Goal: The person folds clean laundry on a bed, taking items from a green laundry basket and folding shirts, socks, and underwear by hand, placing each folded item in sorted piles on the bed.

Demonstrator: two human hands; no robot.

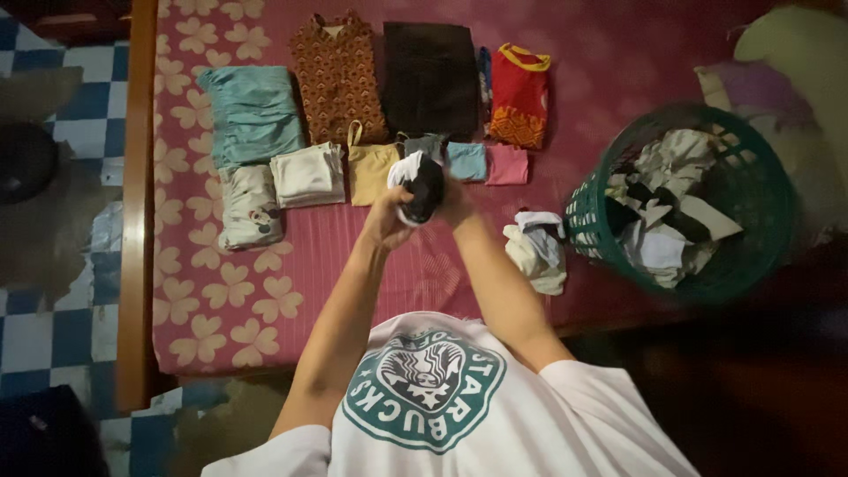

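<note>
Folded clothes lie in rows on the bed [291, 265]: a teal piece [250, 113], a white piece [307, 174], a brown shirt [338, 75], a dark piece [430, 78] and a red one [518, 95]. By my judgement roughly half is done. Over the bed's middle, the left hand [386, 219] and right hand [455, 201] both clench a black-and-white garment [420, 185], arms stretched forward, wrists close together. A loose pile [536, 250] and a full green basket [760, 168] remain at right.
</note>
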